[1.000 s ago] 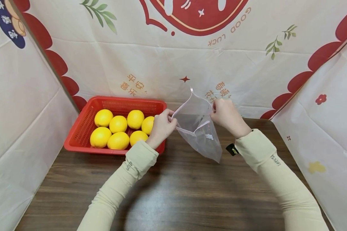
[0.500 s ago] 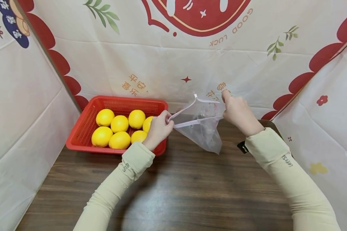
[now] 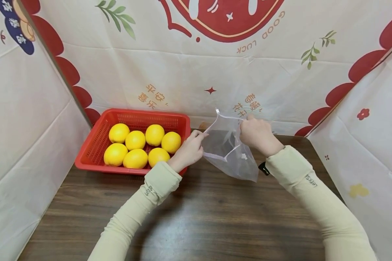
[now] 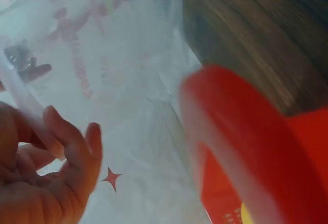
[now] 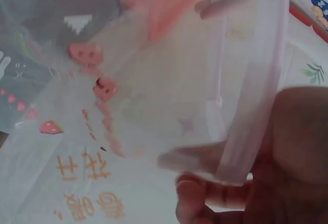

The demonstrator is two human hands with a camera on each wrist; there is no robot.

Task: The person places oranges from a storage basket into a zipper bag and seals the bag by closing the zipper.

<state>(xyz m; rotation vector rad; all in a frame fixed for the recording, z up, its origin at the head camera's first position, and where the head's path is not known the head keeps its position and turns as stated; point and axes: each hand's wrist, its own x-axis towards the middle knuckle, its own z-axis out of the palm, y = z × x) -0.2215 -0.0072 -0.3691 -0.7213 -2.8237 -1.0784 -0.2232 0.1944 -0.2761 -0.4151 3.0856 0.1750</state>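
Between both hands hangs a see-through zip bag (image 3: 238, 163) with a pale pink zip edge, its mouth spread wide. My left hand (image 3: 190, 149) pinches the bag's left rim, beside the basket's right end. On the opposite rim, my right hand (image 3: 258, 135) grips the edge; in the right wrist view the thumb shows through the film and the fingers (image 5: 192, 198) curl below the zip strip. Small red and pink prints (image 5: 105, 88) mark the bag. The white zip slider (image 3: 217, 111) sits at the far corner of the mouth.
A red plastic basket (image 3: 85, 159) holding several yellow lemon-like fruits (image 3: 135, 158) stands on the dark wooden table (image 3: 215, 224), left of the bag. Printed cloth walls (image 3: 183, 72) enclose the table at the back and on both sides.
The right hand pulled rightward, drawing the mouth narrow, then came back left and slightly down. The left hand shifted a little right. The bag mouth is wide again; the basket stays put.
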